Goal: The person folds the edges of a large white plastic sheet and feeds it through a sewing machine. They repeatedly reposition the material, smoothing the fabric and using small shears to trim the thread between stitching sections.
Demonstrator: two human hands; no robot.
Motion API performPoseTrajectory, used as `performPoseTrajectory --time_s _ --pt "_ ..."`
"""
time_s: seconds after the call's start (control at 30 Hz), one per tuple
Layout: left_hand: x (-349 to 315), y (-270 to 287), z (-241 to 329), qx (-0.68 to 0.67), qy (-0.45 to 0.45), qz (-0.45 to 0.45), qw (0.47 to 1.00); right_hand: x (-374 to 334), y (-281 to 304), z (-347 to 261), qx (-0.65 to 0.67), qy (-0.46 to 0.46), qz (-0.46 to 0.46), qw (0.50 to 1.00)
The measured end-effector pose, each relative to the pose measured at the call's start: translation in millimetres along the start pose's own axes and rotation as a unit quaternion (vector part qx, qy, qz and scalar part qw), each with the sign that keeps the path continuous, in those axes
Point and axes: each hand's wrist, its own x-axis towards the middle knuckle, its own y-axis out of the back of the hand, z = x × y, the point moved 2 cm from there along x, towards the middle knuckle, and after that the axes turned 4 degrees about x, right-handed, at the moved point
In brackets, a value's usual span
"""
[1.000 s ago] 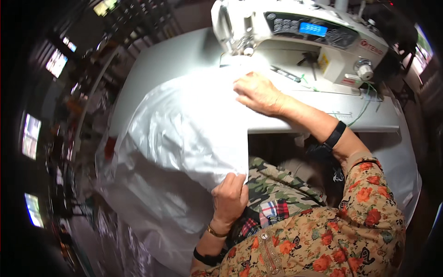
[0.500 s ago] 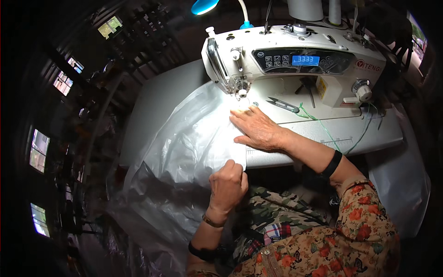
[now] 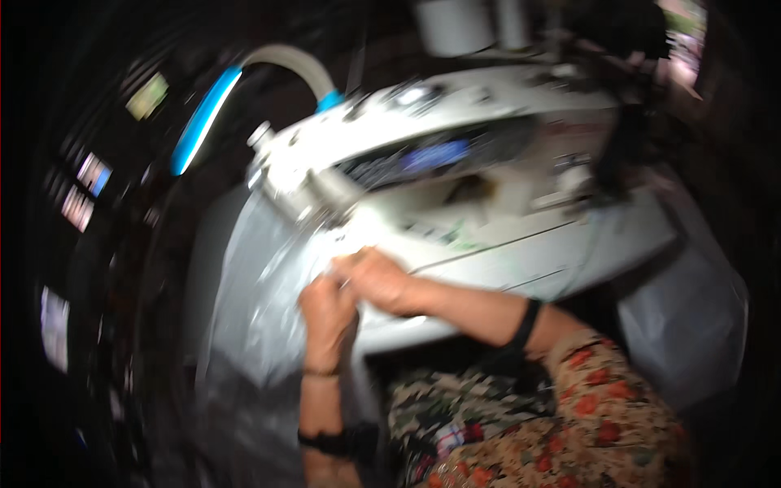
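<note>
A thin translucent whitish plastic sheet [image 3: 256,293] lies over the left of the sewing table and hangs down toward my lap. My left hand [image 3: 327,319] is closed on its near right edge. Right beside it, fingertips touching or nearly so, my right hand [image 3: 382,281] is curled in a pinch at the same edge. Both hands are just in front of the needle area of a white sewing machine [image 3: 512,98]. Motion blur and the bright light hide the needle and the sheet's exact edge between my fingers.
Behind my right hand, blurred thread snips [image 3: 431,233] and green thread [image 3: 465,244] lie on the table [image 3: 504,264]. A blue lamp [image 3: 205,122] arches over the machine's left end. Thread cones [image 3: 455,26] stand behind. Another translucent sheet [image 3: 683,317] hangs at the right.
My right hand has gone from lying flat on the sheet to a curled pinch, and my hands have come together. The whole view has shifted and tilted, blurring the scene.
</note>
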Motion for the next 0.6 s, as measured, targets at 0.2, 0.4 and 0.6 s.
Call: performPoseTrajectory --time_s 0.2,0.4,0.6 --pt "-50.0 48.1 -11.5 -0.025 0.005 -0.023 0.999 4.2 6.8 -18.7 0.037 0.025 -0.030 0.999" --pt "-98.3 38.5 -143.8 0.197 0.083 0.047 0.976 4.2 -1.6 -18.0 0.082 -0.066 -0.048 0.993" --pt "-71.0 23.2 -159.7 0.142 0.057 0.056 0.987 -70.1 6.9 -63.2 0.009 0.060 0.091 0.994"
